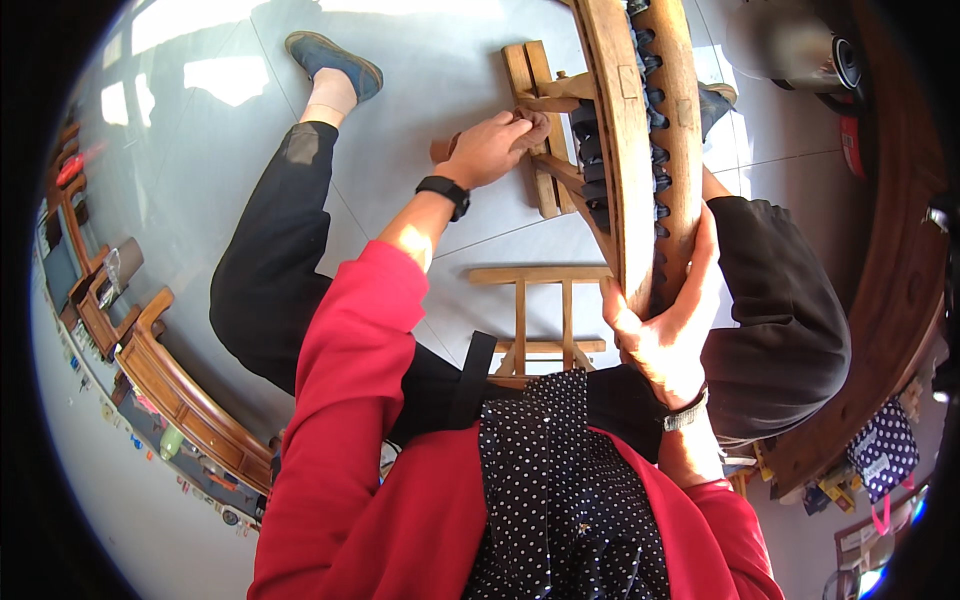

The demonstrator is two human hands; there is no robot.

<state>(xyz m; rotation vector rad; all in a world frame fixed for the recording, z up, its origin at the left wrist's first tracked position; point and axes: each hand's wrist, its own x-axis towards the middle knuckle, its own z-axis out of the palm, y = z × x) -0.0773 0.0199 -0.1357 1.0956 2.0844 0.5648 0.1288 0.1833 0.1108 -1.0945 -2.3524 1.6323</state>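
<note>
A wooden folding stool (620,150) with black webbing laced along its rails stands tilted in front of me. Its pale rails rise towards the top of the view, and the crossed legs end in a foot bar (520,75) on the left. My right hand (670,330) grips the near end of the two rails, thumb on one side and fingers on the other. By the leg and foot bar, my left hand (492,148) is closed on a brown, cloth-like piece (535,128) pressed against the wood. Part of that piece is hidden under the fingers.
Between my knees is another wooden stool frame (540,273). Pale tiled floor (420,90) lies below, with sunlit patches. A wooden cabinet (190,390) curves along the left; a dark wooden piece of furniture (880,320) and a metal pot (825,60) are on the right.
</note>
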